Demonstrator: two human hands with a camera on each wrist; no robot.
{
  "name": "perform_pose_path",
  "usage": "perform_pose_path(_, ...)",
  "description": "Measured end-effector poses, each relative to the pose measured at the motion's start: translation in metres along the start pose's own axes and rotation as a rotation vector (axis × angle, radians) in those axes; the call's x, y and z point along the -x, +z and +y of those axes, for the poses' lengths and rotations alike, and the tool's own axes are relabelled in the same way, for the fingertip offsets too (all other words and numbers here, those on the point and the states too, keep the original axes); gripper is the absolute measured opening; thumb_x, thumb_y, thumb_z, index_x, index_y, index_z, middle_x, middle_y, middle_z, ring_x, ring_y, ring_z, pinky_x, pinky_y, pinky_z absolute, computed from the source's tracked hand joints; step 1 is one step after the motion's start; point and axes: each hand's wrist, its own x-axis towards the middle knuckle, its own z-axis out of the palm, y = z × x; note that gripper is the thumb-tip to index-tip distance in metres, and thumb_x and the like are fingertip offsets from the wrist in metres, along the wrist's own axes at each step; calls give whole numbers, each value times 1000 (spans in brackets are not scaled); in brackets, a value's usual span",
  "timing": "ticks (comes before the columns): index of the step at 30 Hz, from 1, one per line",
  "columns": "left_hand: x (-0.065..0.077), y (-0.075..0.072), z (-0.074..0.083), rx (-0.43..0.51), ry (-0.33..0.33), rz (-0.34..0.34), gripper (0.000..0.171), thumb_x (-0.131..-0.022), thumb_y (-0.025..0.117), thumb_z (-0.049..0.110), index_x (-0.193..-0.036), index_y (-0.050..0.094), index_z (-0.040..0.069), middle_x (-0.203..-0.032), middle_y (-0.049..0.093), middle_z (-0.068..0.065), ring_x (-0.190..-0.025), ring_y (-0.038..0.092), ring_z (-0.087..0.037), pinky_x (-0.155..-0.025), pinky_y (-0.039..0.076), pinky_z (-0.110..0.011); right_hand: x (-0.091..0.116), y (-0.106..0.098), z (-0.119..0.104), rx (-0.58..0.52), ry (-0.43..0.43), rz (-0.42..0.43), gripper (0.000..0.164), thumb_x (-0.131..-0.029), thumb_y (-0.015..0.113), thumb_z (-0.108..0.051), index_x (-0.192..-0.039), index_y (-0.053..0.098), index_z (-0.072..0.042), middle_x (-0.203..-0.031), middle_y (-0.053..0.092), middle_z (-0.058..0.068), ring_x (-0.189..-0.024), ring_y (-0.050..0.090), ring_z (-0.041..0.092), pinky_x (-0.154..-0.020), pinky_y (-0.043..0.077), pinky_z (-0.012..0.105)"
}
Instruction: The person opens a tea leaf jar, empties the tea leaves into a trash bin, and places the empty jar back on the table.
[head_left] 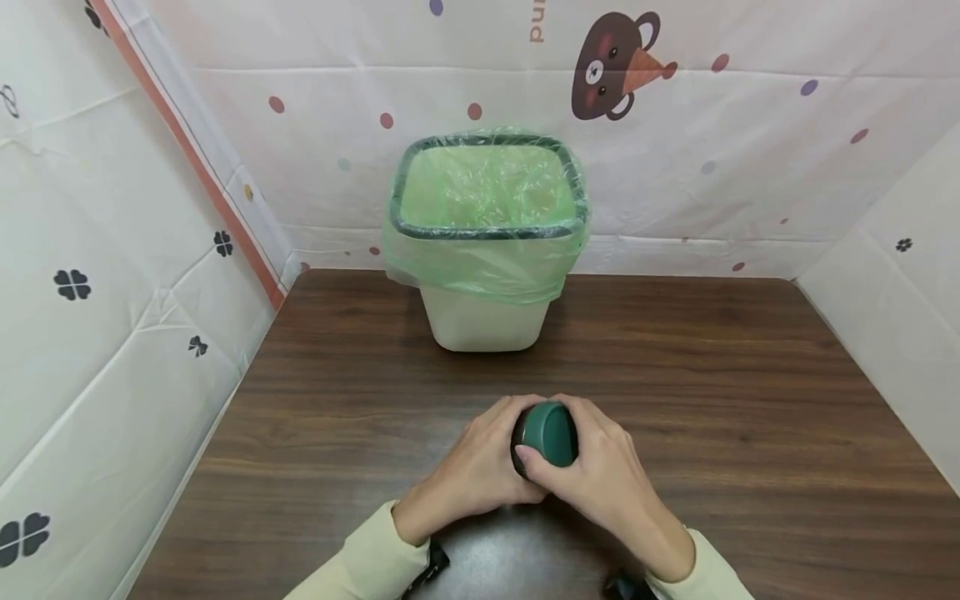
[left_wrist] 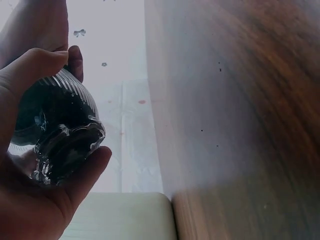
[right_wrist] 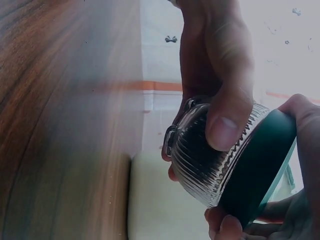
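Note:
A small clear ribbed jar (right_wrist: 192, 172) with a dark green lid (head_left: 552, 435) is held between both hands above the table. My left hand (head_left: 486, 460) grips the jar's body, its thumb lying across the ribs in the right wrist view. Around the lid curl the fingers and thumb of my right hand (head_left: 606, 471). In the left wrist view the jar's shiny base (left_wrist: 70, 147) faces the camera, and the jar is tilted. Its inside looks dark; whether it holds anything I cannot tell.
A pale bin (head_left: 483, 321) lined with a green plastic bag (head_left: 487, 262) stands at the back of the brown wooden table (head_left: 712, 375). Printed cloth (head_left: 322, 167) hangs behind and along both sides.

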Motion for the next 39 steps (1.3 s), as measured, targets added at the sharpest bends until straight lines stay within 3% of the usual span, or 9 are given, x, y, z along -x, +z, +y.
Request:
perform_pose_path(6,0,-1,-1,-22,18,8,84,-60,79,38,-133,38,27,-116,49,10,-91,49,-3,-74,50,-26,2,0,-2,23,-34,18,63,-72,68,-56,-118,53,-15,-106,57,-3,-80,55,9,-60,52,33)
perform_pose_path(14,2,-5,-3,42,-3,-62,86,-57,80,39,-132,40,25,-115,51,12,-93,50,-3,-77,49,-27,4,0,0,-8,-167,28,68,-67,73,-50,-121,53,-15,-101,54,-6,-78,55,8,-59,54,34)
perform_pose_path(24,3,-6,-3,98,28,-124,84,-63,77,47,-134,38,25,-117,51,11,-95,50,-3,-80,48,-26,6,-1,8,-38,-322,65,71,-64,74,-49,-121,55,-12,-106,54,-4,-78,55,7,-57,54,31)
perform_pose_path(39,3,-1,-2,60,36,-80,79,-60,77,40,-129,41,27,-112,51,13,-92,50,-2,-77,48,-24,7,-3,10,-34,-288,15,72,-68,73,-49,-128,51,-15,-110,51,-5,-82,54,7,-61,54,33)
